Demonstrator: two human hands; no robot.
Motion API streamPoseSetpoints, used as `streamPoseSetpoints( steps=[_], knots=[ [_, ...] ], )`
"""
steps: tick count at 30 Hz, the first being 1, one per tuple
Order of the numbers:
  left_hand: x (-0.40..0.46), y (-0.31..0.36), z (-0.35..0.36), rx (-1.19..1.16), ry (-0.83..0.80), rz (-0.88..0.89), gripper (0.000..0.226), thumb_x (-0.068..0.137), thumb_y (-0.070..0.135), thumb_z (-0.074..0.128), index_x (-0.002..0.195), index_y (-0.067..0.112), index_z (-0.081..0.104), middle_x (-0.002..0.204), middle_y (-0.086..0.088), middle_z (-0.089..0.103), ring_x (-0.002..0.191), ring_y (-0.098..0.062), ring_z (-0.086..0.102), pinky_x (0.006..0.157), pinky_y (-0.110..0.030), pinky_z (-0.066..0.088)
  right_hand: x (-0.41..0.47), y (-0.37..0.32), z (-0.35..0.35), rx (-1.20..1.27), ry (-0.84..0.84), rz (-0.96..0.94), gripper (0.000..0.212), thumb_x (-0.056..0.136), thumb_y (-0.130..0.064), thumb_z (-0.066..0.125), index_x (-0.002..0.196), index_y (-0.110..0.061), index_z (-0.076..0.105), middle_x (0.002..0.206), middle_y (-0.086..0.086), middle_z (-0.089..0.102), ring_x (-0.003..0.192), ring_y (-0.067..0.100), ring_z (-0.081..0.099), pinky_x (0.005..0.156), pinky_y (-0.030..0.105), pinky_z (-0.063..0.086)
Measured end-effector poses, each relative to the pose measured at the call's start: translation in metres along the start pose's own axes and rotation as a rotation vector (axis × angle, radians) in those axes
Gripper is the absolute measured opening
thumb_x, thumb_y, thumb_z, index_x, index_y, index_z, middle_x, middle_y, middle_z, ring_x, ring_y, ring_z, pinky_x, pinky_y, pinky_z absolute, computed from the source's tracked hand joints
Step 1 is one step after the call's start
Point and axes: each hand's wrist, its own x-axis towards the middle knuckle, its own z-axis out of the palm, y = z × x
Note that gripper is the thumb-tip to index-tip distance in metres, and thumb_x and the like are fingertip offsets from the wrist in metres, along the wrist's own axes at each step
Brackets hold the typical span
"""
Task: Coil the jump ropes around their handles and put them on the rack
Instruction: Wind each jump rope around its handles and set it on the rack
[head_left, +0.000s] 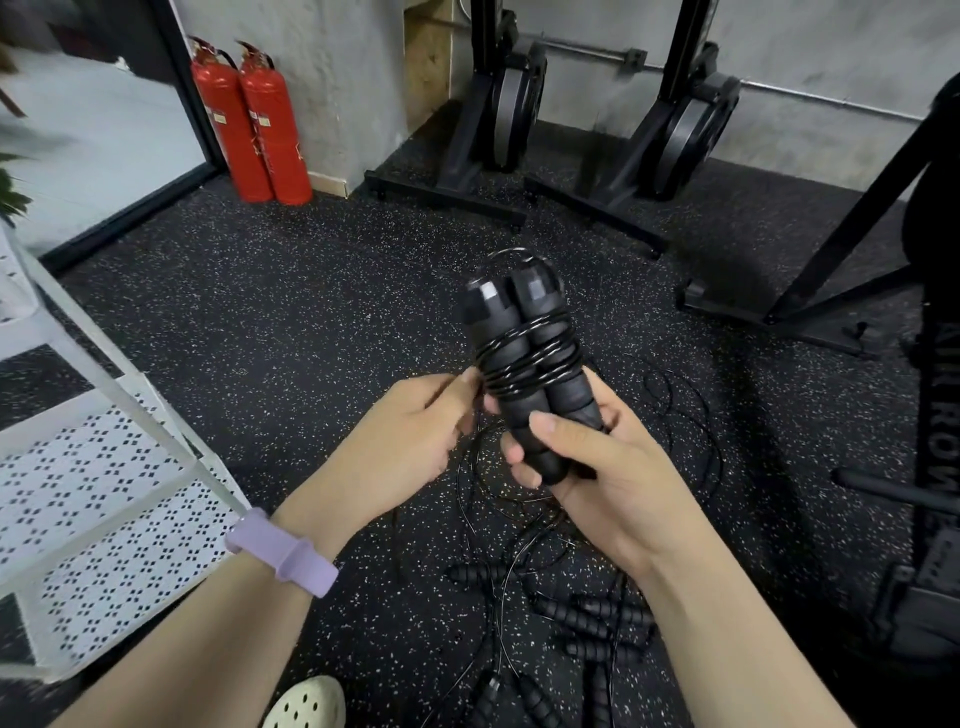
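My right hand (597, 467) grips the lower ends of two black foam jump rope handles (524, 322) held side by side and pointing up. Several turns of thin black cord (530, 358) are wound around their middle. My left hand (410, 431), with a lilac wristband, pinches the cord just left of the coil. The loose rest of the cord (483, 488) hangs down to the floor. More black jump ropes (592, 618) lie tangled on the speckled floor below my hands. The white perforated rack (104, 493) stands at the left.
Two red fire extinguishers (254, 119) stand against the back wall. Black rowing machines (498, 104) are stored upright behind, and another black machine frame (935, 415) is at the right. A pale clog (306, 704) shows at the bottom edge.
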Motion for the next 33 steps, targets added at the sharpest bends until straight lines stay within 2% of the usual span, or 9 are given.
streamPoseSetpoints(
  steps=[2,4,8,12,16,24,28,30,33],
  knots=[
    [-0.001,-0.007,-0.001,0.304,-0.033,-0.065,0.065,0.099,0.070,0.028,0.109,0.013,0.059,0.083,0.004,0.067,0.073,-0.015,0.063,0.072,-0.037,0.049,0.001,-0.002,-0.005,0.055,0.069,-0.025,0.044,0.086,-0.004,0.070,0.129,-0.002,0.060,0.116,0.026,0.066,0.076,0.024,0.058,0.059,0.029,0.047],
    [-0.002,-0.011,-0.002,0.452,-0.094,-0.159,0.077,0.097,0.076,0.021,0.124,0.013,0.056,0.104,-0.003,0.067,0.094,-0.020,0.065,0.085,-0.039,0.048,0.001,-0.005,-0.011,0.064,0.172,-0.051,0.042,0.085,-0.003,0.072,0.126,-0.004,0.063,0.116,0.024,0.068,0.076,0.024,0.058,0.059,0.028,0.047],
    [-0.004,-0.010,-0.004,0.523,0.009,-0.052,0.049,0.105,0.056,0.032,0.081,0.017,0.050,0.065,0.005,0.053,0.058,-0.014,0.048,0.062,-0.035,0.042,-0.003,-0.014,-0.029,0.037,0.405,-0.079,0.044,0.087,0.000,0.068,0.130,-0.001,0.059,0.115,0.025,0.069,0.075,0.024,0.059,0.058,0.029,0.047],
    [-0.007,-0.008,-0.004,0.605,0.167,0.114,0.045,0.105,0.051,0.041,0.071,0.021,0.046,0.054,0.006,0.049,0.049,-0.013,0.044,0.052,-0.030,0.033,-0.006,-0.013,-0.041,-0.152,0.568,-0.031,0.041,0.094,0.003,0.067,0.133,-0.002,0.053,0.117,0.027,0.071,0.072,0.024,0.064,0.057,0.032,0.049],
    [-0.011,-0.007,0.000,0.645,0.232,0.226,0.045,0.102,0.053,0.043,0.067,0.025,0.044,0.051,0.005,0.048,0.046,-0.011,0.043,0.050,-0.028,0.031,-0.003,-0.006,-0.043,-0.367,0.672,0.126,0.041,0.095,-0.001,0.069,0.130,-0.007,0.049,0.103,0.018,0.072,0.064,0.019,0.068,0.051,0.030,0.052],
    [-0.008,-0.018,0.000,0.835,0.239,0.528,0.035,0.102,0.052,0.039,0.078,0.030,0.053,0.070,0.011,0.048,0.068,-0.009,0.049,0.062,-0.029,0.042,-0.005,0.001,-0.038,-0.818,0.437,0.508,0.026,0.096,-0.006,0.070,0.112,-0.010,0.050,0.096,0.011,0.069,0.065,0.018,0.069,0.051,0.026,0.056],
    [-0.005,-0.018,0.000,0.913,0.211,0.590,0.032,0.101,0.052,0.041,0.079,0.033,0.053,0.069,0.015,0.042,0.069,-0.008,0.044,0.069,-0.028,0.034,-0.007,0.001,-0.031,-1.128,0.266,0.551,0.024,0.095,-0.014,0.071,0.101,-0.020,0.049,0.083,0.006,0.070,0.051,0.009,0.062,0.047,0.028,0.052],
    [-0.004,-0.019,0.000,0.952,0.180,0.608,0.033,0.100,0.054,0.040,0.080,0.033,0.056,0.070,0.015,0.040,0.070,-0.008,0.042,0.069,-0.027,0.034,-0.007,0.005,-0.027,-1.282,0.179,0.550,0.027,0.092,-0.016,0.073,0.097,-0.027,0.048,0.085,0.001,0.068,0.057,0.013,0.062,0.050,0.031,0.051],
    [-0.004,-0.020,-0.002,0.991,0.102,0.608,0.033,0.098,0.058,0.039,0.079,0.035,0.055,0.071,0.015,0.041,0.073,-0.008,0.041,0.070,-0.026,0.034,-0.007,0.009,-0.020,-1.401,0.016,0.518,0.029,0.089,-0.013,0.073,0.093,-0.032,0.050,0.088,-0.004,0.062,0.067,0.013,0.058,0.049,0.021,0.040]
  ],
)
